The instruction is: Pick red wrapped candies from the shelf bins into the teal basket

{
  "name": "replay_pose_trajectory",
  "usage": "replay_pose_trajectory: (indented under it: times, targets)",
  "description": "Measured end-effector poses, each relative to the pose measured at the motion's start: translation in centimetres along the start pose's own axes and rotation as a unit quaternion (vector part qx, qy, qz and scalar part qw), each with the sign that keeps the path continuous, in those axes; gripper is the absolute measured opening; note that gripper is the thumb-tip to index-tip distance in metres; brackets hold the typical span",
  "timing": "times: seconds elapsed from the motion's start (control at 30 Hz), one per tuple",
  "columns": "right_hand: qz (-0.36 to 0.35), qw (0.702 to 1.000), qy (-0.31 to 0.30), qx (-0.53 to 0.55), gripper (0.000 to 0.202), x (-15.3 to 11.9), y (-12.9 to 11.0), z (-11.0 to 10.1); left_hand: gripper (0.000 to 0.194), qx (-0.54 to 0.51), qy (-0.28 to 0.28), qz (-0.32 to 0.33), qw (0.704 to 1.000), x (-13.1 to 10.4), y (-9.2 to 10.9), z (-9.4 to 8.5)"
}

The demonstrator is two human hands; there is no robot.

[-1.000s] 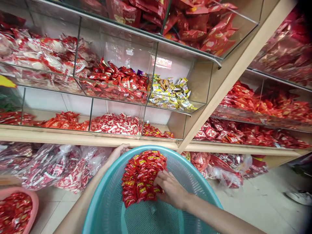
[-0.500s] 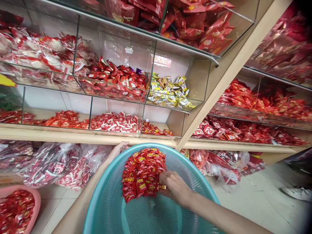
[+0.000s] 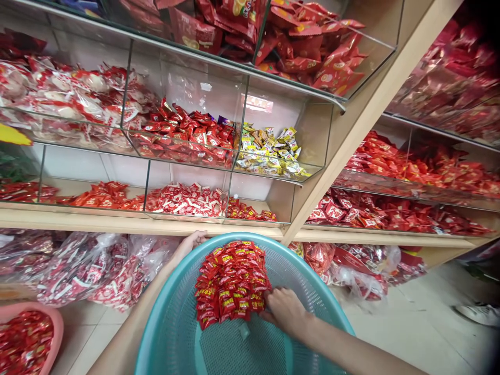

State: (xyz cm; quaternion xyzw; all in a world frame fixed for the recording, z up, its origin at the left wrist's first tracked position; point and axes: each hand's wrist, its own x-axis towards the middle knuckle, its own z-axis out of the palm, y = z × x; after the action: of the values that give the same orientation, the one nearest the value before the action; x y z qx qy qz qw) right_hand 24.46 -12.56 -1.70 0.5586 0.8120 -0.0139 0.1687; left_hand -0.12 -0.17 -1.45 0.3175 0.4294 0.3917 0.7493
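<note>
A teal plastic basket [image 3: 154,317] with perforated walls fills the lower middle. In it lies a heap of red candy packets [image 3: 230,281] with yellow lettering, pressed closely together. My right hand [image 3: 287,310] is inside the basket at the heap's right side, its fingers curled against the end packets. The fingertips are partly hidden by the hand itself. My left arm runs along the basket's outer left side, and my left hand [image 3: 194,240] is closed at the far left rim, partly hidden behind it. A small pale piece [image 3: 244,330] lies on the basket floor.
Glass-fronted shelves [image 3: 187,151] of wrapped sweets rise ahead, with a wooden ledge [image 3: 97,221] just beyond the basket. Clear bags of sweets [image 3: 86,265] sit beneath the ledge. A pink basket [image 3: 57,333] holds red packets at lower left. A shoe [image 3: 478,313] shows at right.
My right hand has shifted slightly right and down, and the packet by its fingers now sits in line with the heap. The left hand stays at the rim.
</note>
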Motion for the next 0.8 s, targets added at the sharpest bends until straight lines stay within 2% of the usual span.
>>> replay_pose_trajectory:
  times: [0.1,0.17,0.23,0.33,0.47,0.53,0.57,0.7,0.8]
  targets:
    - [-0.002,1.000,0.004,-0.007,0.030,-0.1,-0.2,0.1,0.030,0.000,-0.018,-0.005,1.000,0.2,-0.2,-0.4]
    - [0.007,1.000,0.017,0.000,0.037,-0.3,0.0,-0.8,0.030,-0.007,-0.033,-0.003,0.999,0.3,-0.3,-0.6]
    - [0.021,0.998,0.053,0.020,0.044,-0.3,0.9,-2.6,0.030,-0.008,-0.034,0.001,0.999,0.4,-0.4,-0.7]
    - [0.031,0.989,0.125,0.067,0.045,1.0,3.4,-6.8,0.031,-0.006,-0.011,0.007,1.000,0.6,-0.5,-0.7]
    - [0.000,0.963,0.229,0.141,0.028,5.9,7.4,-11.6,0.034,0.005,-0.017,0.006,1.000,1.0,-0.6,-0.7]
    - [-0.044,0.950,0.269,0.154,0.018,9.4,8.9,-12.6,0.035,0.005,-0.024,-0.002,1.000,1.3,-0.7,-0.8]
    - [-0.060,0.946,0.275,0.159,0.021,11.1,9.4,-12.7,0.035,0.003,-0.026,-0.005,1.000,1.4,-0.7,-0.9]
    - [-0.065,0.962,0.191,0.185,0.039,16.2,10.2,-12.0,0.034,0.003,-0.026,-0.009,1.000,1.7,-0.7,-1.0]
    - [-0.062,0.968,0.143,0.198,0.038,17.7,10.1,-11.3,0.035,0.007,-0.022,-0.009,1.000,1.5,-0.7,-0.9]
